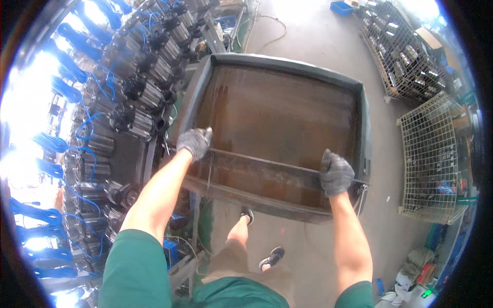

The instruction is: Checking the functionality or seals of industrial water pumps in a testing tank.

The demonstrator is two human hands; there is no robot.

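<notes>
In front of me stands a large rectangular grey metal tank (287,62) with raised walls; its inside (277,113) is brown and faintly shiny, and I cannot tell whether that is liquid or a bare bottom. Across its near part runs a long dark metal bar (262,163). My left hand (195,142), in a dark grey glove, is closed round the bar's left end, by the tank's left wall. My gloved right hand (336,173) grips the other end, near the right wall. The fingers' undersides are hidden.
Several metal motors (136,120) with coiled blue cables (67,90) crowd the racks on the left. At right stand a wire cage (431,159) and another filled with metal parts (403,56). A blue bin (341,7) lies on the far floor. Cloths (411,274) lie at lower right.
</notes>
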